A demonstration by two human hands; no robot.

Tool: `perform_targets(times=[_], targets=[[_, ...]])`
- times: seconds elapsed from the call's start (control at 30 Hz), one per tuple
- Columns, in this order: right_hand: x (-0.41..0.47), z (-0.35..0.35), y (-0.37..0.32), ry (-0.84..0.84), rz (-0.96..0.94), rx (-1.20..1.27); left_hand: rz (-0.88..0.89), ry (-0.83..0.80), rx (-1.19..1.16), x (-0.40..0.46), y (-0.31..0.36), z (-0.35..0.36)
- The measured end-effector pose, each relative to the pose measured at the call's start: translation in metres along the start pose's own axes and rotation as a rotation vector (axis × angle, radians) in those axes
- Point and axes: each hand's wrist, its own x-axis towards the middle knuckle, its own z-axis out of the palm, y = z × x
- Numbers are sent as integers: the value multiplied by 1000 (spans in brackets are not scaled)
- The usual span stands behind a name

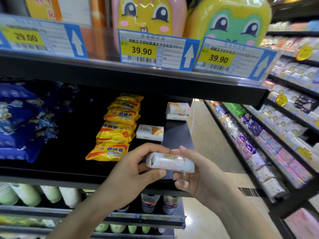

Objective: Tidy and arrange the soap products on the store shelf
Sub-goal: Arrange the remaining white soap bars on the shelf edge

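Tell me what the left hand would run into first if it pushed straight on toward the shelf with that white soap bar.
Most likely the lone white Mely bar lying on the black shelf just beyond the left hand and its held bar. Depth is hard to judge; the yellow sulfur soap packs sit just left of that line.

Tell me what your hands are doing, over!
Left hand and right hand both grip one white paper-wrapped soap bar. Held clear above black shelf. Nothing blocking.
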Motion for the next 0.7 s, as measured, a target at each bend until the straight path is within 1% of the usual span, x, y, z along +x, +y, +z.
perform_targets(times=[0.3,0.37,0.43,0.5,0.7], targets=[[2,-2,5,79,-98,-44,-29,-8,-1,-3,-5,-2],[1,-3,5,81,-123,-65,-46,30,-43,-3,-4,-2],[0,-3,6,76,-152,-78,-93,126,-91,2,-6,-2],[0,-4,8,69,-196,-87,-174,201,-203,9,-9,-4],[0,-5,13,41,-329,-198,-344,191,-279,9,-5,-1]])
